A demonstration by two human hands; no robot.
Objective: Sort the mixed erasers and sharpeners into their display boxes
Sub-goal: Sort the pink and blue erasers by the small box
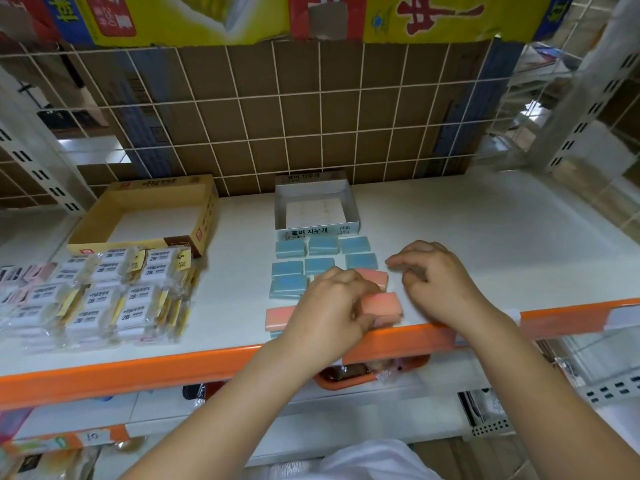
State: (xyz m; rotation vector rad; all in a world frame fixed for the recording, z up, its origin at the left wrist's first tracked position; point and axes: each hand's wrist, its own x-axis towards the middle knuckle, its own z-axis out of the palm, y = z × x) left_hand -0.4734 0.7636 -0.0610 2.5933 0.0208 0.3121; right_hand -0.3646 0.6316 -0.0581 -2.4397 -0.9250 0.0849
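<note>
Erasers spread on white shelf [450, 237]: wrapped white erasers [104, 292] heaped at left front edge, before yellow box [204, 216]; blue erasers [320, 263] in rows mid-shelf, before white box [313, 231]. Pink eraser [381, 306] at front edge, pinched in left hand [332, 306] fingers. Right hand [436, 282] just beside, fingers loosely curled, holding nothing.

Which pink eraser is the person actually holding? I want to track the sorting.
The pink eraser nearest the shelf's front edge, gripped by the left hand. The pink one behind it and the pink one to the left lie untouched.
</note>
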